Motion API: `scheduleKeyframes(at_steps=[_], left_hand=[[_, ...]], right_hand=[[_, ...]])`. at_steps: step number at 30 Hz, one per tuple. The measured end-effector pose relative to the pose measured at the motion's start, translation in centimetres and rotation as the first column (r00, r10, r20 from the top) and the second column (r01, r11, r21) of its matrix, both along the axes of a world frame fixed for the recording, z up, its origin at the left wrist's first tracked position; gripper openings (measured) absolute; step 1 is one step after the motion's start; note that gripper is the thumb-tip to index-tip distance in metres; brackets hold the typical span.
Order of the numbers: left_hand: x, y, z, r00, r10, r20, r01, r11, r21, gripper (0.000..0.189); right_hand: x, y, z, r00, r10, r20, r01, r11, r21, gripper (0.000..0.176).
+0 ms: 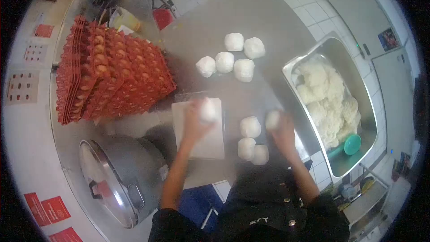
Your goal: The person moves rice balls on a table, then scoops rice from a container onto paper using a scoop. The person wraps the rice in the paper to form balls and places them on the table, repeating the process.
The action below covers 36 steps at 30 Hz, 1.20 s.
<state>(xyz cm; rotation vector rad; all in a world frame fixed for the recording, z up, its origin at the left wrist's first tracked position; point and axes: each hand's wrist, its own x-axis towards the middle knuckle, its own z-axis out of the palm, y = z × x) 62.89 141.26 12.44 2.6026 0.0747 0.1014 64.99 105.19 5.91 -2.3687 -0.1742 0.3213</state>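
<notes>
My left hand (197, 118) is closed around a white ball (208, 109) above a stack of white sheets (204, 145). On the right, my right hand (283, 130) grips another white ball (272, 119). Between my hands, three white balls (250, 127) sit close together on the metal table (188, 45). Several more white balls (224, 62) lie farther back on the table. Both hands are a little blurred.
Red trays of eggs (112, 71) are stacked at the left. Below them stands a large lidded metal pot (143, 166). At the right, a metal basin (371, 107) holds a white lumpy mass (324, 98) and a green scoop (352, 144).
</notes>
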Motion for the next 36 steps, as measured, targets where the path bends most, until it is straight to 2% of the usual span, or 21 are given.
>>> scheduleKeyframes(at_steps=[2,3,5,7,9,10,13,14,15,16,18,20,23,24,25,26,28,31,32,35,36], left_hand=[[5.2,4.3,-1.7,0.98,0.175,0.09,-0.172,0.984,-0.039,0.081],[7.6,6.4,-3.5,0.956,0.264,0.126,-0.274,0.959,0.074,0.078],[11.8,9.9,-5.5,0.948,0.315,0.056,-0.319,0.94,0.119,0.08],[14.6,11.2,-7.8,0.937,0.345,0.057,-0.349,0.931,0.102,0.08],[16.6,11.7,-9.5,0.939,0.331,0.088,-0.335,0.942,0.029,0.079],[16.9,11.8,-9.7,0.944,0.315,0.094,-0.309,0.948,-0.07,0.074],[15.2,9.2,-7.3,0.859,0.442,0.26,-0.442,0.895,-0.06,0.062],[13.6,7.4,-6.8,0.845,0.412,0.341,-0.426,0.904,-0.036,0.05],[11.1,4.7,-5.9,0.878,0.449,0.167,-0.416,0.887,-0.197,0.046],[8.1,1.0,-3.4,0.937,0.348,0.01,-0.315,0.861,-0.399,0.041],[-0.4,-3.4,-5.7,0.977,0.011,-0.213,-0.11,0.882,-0.459,0.04],[-5.0,-10.5,-1.1,0.928,-0.242,-0.284,0.164,0.948,-0.271,0.071],[-8.8,-15.1,-1.9,0.897,-0.267,-0.353,0.211,0.959,-0.188,0.086],[-9.3,-15.0,-2.7,0.896,-0.258,-0.362,0.203,0.962,-0.182,0.087],[-9.4,-14.7,-3.4,0.898,-0.247,-0.364,0.196,0.966,-0.171,0.089],[-9.1,-14.0,-3.7,0.905,-0.234,-0.356,0.124,0.944,-0.304,0.09],[-7.3,-12.0,-3.9,0.92,-0.209,-0.333,-0.011,0.834,-0.552,0.092],[-3.6,-7.8,-3.4,0.97,-0.002,-0.245,-0.14,0.814,-0.564,0.09],[-1.8,-6.1,-3.6,0.975,0.09,-0.202,-0.175,0.875,-0.452,0.089],[4.4,-1.8,-3.2,0.95,0.303,-0.073,-0.304,0.952,-0.014,0.086],[6.3,-0.5,-3.6,0.958,0.282,-0.057,-0.278,0.958,0.066,0.085]], right_hand=[[4.0,2.8,-0.5,0.99,-0.091,0.111,0.092,0.996,-0.01,0.083],[4.9,4.0,0.2,0.985,-0.071,0.157,0.079,0.996,-0.048,0.081],[6.2,6.1,2.4,0.967,-0.036,0.251,0.071,0.989,-0.133,0.076],[3.9,7.3,3.9,0.996,0.08,0.036,-0.078,0.996,-0.044,0.072],[1.1,8.1,4.0,0.979,0.156,-0.132,-0.167,0.983,-0.076,0.073],[0.3,8.2,3.7,0.955,0.196,-0.223,-0.219,0.972,-0.081,0.074],[1.0,9.1,2.3,0.982,0.154,-0.11,-0.152,0.988,0.026,0.077],[1.9,9.9,1.4,0.991,0.129,-0.046,-0.126,0.989,0.071,0.075],[3.4,11.1,0.4,0.995,0.099,0.023,-0.101,0.988,0.115,0.073],[5.0,12.2,-0.2,0.994,0.069,0.089,-0.082,0.984,0.158,0.072],[8.9,14.4,-0.3,0.995,0.063,0.071,-0.078,0.971,0.226,0.063],[11.7,16.4,-0.4,0.998,0.018,0.062,-0.035,0.96,0.279,0.059],[12.5,16.3,-0.3,0.979,0.034,0.2,-0.108,0.921,0.373,0.057],[11.4,14.8,0.4,0.949,0.06,0.311,-0.167,0.929,0.33,0.057],[9.9,12.8,1.4,0.972,0.139,0.187,-0.19,0.937,0.294,0.057],[8.0,10.4,2.1,0.976,0.211,0.06,-0.219,0.941,0.258,0.058],[3.6,5.0,1.3,0.942,0.31,-0.129,-0.251,0.906,0.341,0.068],[-4.1,0.4,3.0,0.892,0.385,-0.237,-0.337,0.916,0.219,0.081],[-5.9,0.1,4.2,0.889,0.372,-0.267,-0.341,0.927,0.158,0.085],[-9.5,0.5,1.9,0.845,0.526,-0.093,-0.531,0.846,-0.037,0.088],[-10.6,1.2,-1.2,0.889,0.457,-0.021,-0.457,0.885,-0.091,0.089]])
